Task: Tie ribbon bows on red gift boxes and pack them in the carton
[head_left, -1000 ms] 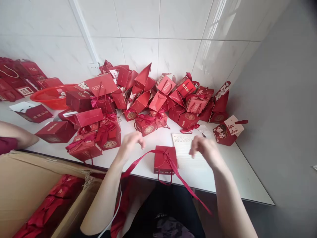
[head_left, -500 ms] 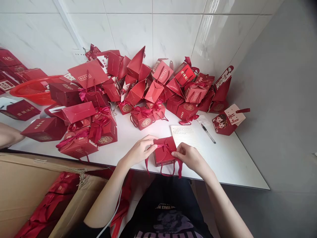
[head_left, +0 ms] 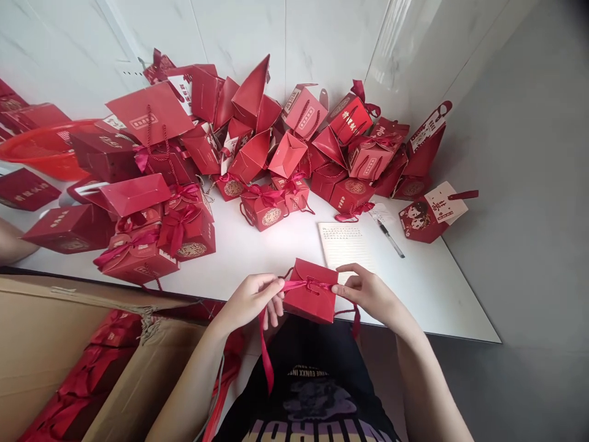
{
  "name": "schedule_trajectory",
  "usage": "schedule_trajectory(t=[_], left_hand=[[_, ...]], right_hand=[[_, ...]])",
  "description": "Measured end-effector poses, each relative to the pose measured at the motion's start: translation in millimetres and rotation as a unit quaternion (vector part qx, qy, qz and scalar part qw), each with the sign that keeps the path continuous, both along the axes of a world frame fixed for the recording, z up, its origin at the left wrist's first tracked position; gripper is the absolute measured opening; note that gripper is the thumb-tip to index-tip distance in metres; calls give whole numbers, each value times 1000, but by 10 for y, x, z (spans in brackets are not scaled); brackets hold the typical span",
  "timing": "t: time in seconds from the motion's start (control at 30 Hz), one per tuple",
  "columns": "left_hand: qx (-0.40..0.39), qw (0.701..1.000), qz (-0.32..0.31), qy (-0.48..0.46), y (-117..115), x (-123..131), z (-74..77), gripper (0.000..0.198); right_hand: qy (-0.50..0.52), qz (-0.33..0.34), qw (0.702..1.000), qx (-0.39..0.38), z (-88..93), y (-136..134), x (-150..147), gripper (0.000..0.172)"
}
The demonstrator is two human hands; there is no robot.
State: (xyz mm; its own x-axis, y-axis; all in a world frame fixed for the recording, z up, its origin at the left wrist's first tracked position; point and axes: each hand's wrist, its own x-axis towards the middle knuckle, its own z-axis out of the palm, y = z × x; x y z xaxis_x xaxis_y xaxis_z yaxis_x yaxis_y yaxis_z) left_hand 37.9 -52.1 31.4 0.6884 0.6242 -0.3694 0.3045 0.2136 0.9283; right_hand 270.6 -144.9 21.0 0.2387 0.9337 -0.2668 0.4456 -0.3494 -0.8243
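A small red gift box [head_left: 306, 306] is at the table's front edge, right in front of me, its flaps folded over on top. Dark red ribbon [head_left: 298, 284] runs across the lid and is knotted near the middle. At the box's left side, my left hand [head_left: 263, 296] pinches one length of the ribbon, whose tail hangs down below the table edge. On the right, my right hand [head_left: 363, 288] pinches the other length between thumb and finger, close to the box's corner. Twisted cord handles stick out on both sides of the box.
Many red gift boxes [head_left: 267, 212] are heaped along the tiled wall. A lined notebook [head_left: 345, 245] and a pen [head_left: 391, 238] lie behind my right hand. An orange basin [head_left: 46, 144] stands at left. Below it, a cardboard carton [head_left: 151, 368] holds more red boxes. Another person's arm [head_left: 16, 242] shows far left.
The box has turned, so the ribbon now lies straight across it. My hands have drawn the two ribbon lengths outward, left and right. The view has shifted slightly.
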Motion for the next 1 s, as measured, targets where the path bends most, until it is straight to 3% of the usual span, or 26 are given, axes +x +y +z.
schedule_trajectory(t=[0.1,0.23,0.33,0.47,0.63,0.77,1.0], left_hand=[[59,998,-8,20,-20,-9,14,34],[233,971,-32,45,94,45,30,27],[300,952,-53,-3,194,154,-22,21],[230,969,-31,-82,105,328,-167,20],[279,947,143,-73,-179,434,-283,17],[307,938,155,-39,-239,384,-244,17],[214,958,183,-51,-199,238,-207,18]], right_hand=[[-34,-34,999,-6,69,-148,-7,45],[-86,-82,993,10,126,-263,-68,40],[-79,-57,995,-19,77,-273,-130,36],[18,-4,1000,-15,-73,-251,-242,34],[122,-3,992,10,-191,-196,-363,35],[84,-25,995,53,-130,-88,-323,30],[131,40,989,63,3,7,-206,42]])
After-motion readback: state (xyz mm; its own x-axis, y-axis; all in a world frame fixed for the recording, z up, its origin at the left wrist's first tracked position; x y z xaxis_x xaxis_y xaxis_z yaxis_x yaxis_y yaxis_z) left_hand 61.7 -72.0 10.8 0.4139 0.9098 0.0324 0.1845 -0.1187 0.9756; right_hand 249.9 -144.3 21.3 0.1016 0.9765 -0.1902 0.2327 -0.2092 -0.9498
